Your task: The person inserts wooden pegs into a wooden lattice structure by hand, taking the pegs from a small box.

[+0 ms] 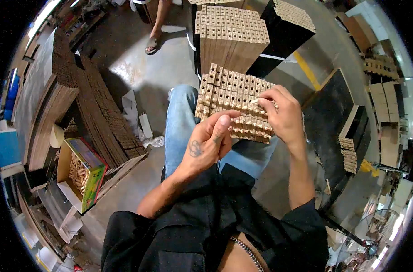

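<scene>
A bundle of chipboard strips (pixel 229 88) with rows of drilled holes stands on end between my knees. Wooden dowels (pixel 249 121) stick up from its nearer rows, while holes farther back gape bare. My right hand (pixel 284 113) pinches a pale wooden dowel (pixel 255 101) between thumb and fingertips, just over the right part of the rows. Close to the bundle's near left side, my left hand (pixel 208 141) is curled, thumb on top and forefinger stretched toward the dowels. Whatever its folded fingers hold is hidden.
An open carton (pixel 75 188) of loose dowels sits at the left beside stacked boards (pixel 97 104). More drilled bundles (pixel 231 34) stand ahead. Dark panels (pixel 331 102) lie at the right, near a fan (pixel 374 240). Another person's foot (pixel 153 41) is on the floor beyond.
</scene>
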### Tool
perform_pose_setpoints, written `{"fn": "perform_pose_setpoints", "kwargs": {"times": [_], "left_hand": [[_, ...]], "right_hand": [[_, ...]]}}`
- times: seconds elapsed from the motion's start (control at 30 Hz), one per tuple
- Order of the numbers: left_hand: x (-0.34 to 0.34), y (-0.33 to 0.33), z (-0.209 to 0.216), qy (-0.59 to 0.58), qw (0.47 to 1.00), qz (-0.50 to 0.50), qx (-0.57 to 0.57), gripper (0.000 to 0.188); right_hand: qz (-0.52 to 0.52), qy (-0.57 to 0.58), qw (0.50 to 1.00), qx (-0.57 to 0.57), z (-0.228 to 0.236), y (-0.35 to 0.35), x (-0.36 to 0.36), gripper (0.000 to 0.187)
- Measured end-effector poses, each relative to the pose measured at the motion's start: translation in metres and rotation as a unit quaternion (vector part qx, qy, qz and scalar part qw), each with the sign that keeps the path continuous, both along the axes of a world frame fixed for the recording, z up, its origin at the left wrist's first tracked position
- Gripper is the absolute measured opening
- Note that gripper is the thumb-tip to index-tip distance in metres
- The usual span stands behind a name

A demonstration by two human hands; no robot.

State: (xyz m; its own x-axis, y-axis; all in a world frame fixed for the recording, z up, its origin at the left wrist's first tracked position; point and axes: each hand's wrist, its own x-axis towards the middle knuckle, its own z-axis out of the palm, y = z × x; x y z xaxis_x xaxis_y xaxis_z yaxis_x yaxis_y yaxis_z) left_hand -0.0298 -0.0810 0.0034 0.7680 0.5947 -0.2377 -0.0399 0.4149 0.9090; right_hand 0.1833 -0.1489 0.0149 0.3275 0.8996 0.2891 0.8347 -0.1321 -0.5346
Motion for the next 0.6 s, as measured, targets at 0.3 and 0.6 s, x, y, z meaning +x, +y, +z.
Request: {"fn": "perform_pose_setpoints", "kwargs": {"times": [0.3,0.6], "left_hand": [[-0.014,0.006,-0.006,-0.001,1.000,0.011,-0.010,0.062],[-0.004,0.013,0.006,0.025,1.000,0.006,0.007,0.070]], "right_hand": [[0.043,-0.110,0.991,-0.062,-0.004,0.018,0.005,0.012],[0.121,-0.149,0.976,-0.107,0.002,0.022,0.012,0.015]]}}
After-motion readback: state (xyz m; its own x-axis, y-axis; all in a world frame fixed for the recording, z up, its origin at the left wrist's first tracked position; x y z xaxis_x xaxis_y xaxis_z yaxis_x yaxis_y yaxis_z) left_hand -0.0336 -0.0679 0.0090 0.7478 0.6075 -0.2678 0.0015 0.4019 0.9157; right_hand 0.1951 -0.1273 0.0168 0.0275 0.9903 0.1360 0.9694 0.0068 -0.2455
